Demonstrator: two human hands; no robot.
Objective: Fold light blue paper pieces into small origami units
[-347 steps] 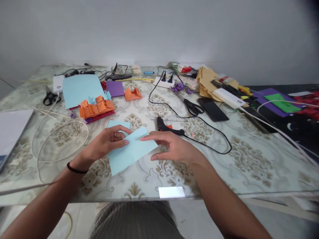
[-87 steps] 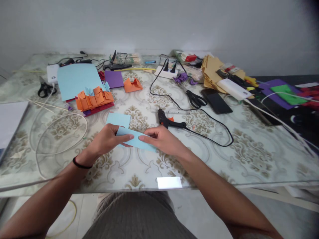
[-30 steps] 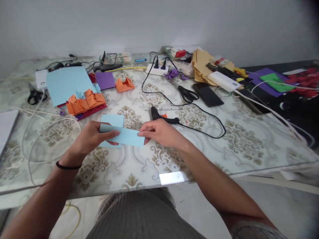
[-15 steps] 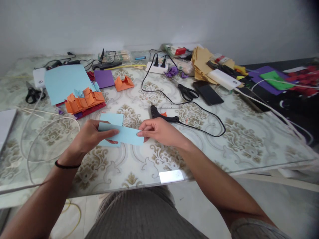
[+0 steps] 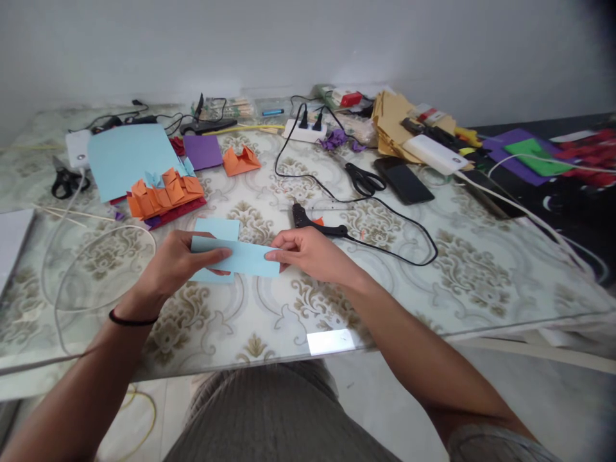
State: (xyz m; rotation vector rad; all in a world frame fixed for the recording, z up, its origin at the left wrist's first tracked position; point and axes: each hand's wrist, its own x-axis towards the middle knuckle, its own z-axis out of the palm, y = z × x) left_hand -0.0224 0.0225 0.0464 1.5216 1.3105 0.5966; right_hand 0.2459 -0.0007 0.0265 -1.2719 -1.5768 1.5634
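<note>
A light blue paper strip [image 5: 250, 258] is stretched between my two hands above the table. My left hand [image 5: 190, 260] pinches its left part, thumb on top and fingers beneath. At the right end, my right hand [image 5: 308, 253] grips the strip between thumb and fingers. Another light blue paper piece [image 5: 219, 228] lies on the table under the strip, partly covered by it and my left hand. A black glue gun [image 5: 317, 224] rests just beyond my right hand. Behind my left hand sit folded orange paper pieces [image 5: 166, 196] in a row.
Black-handled scissors [image 5: 364, 179] and a phone [image 5: 403, 180] lie to the right. A white power strip [image 5: 305, 131] stands at the back, its black cord looping forward. A large blue sheet [image 5: 129, 157], a purple square [image 5: 203, 152] and white cables [image 5: 103, 308] are on the left.
The strip's right end has risen slightly, and my right hand has shifted a little upward with it. Both hands keep their hold.
</note>
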